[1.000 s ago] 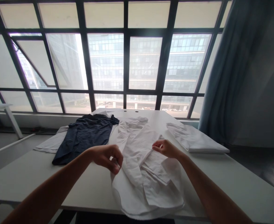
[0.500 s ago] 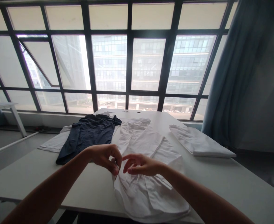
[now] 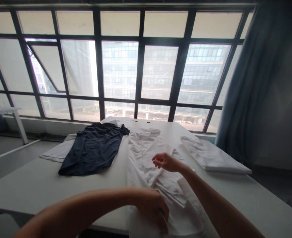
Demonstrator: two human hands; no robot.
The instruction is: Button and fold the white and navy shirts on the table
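Note:
A white shirt (image 3: 146, 155) lies lengthwise on the white table (image 3: 36, 185) in front of me, partly folded. My left hand (image 3: 153, 208) rests on the shirt's near end at the table's front edge, fingers curled down onto the cloth. My right hand (image 3: 166, 162) is over the shirt's middle, pinching a fold of the white cloth. A dark navy shirt (image 3: 93, 148) lies flat to the left of the white one.
A folded white garment (image 3: 213, 153) lies at the right of the table. Another white cloth (image 3: 56, 152) shows under the navy shirt. Large windows (image 3: 141, 69) stand behind the table, a blue-grey curtain (image 3: 257, 82) hangs at right, and a white table leg (image 3: 18, 125) is at far left.
My left hand has moved from the shirt's left edge down to its near end. My right hand has moved up and right, back over the shirt's middle.

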